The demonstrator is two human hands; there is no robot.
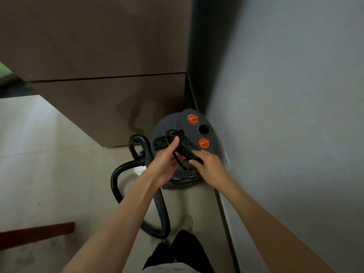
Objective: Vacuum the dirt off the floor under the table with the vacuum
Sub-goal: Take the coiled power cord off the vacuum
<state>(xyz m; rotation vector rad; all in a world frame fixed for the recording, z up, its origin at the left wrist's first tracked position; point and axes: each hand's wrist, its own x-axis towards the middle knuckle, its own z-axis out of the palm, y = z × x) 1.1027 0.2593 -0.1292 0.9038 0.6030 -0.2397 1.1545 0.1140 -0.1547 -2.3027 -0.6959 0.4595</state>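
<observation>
A grey canister vacuum (185, 133) stands on the pale tiled floor (39, 164) in a corner, close against the grey wall (285, 95) on its right and just in front of a brown cabinet (98, 75). Its top carries two orange knobs (193, 119) with a dark round port between them. Over the lid, both hands work a bundle of black power cord (182, 145) — the left hand (167, 162) has its fingers curled round the loops from the left, thumb up near the top of the coil, while the right hand (208, 164) pinches the cord's lower strands from the right, its fingers bent onto them. The two hands sit nearly touching, with the cord between them and above the vacuum's top. A black ribbed hose (157, 198) leaves the vacuum's left side, arches up, then loops down across the floor toward the person's feet — dark trouser legs and a light shoe show at the bottom edge. At lower left, a reddish-brown wooden edge (37, 233) crosses the floor, well apart from the vacuum.
</observation>
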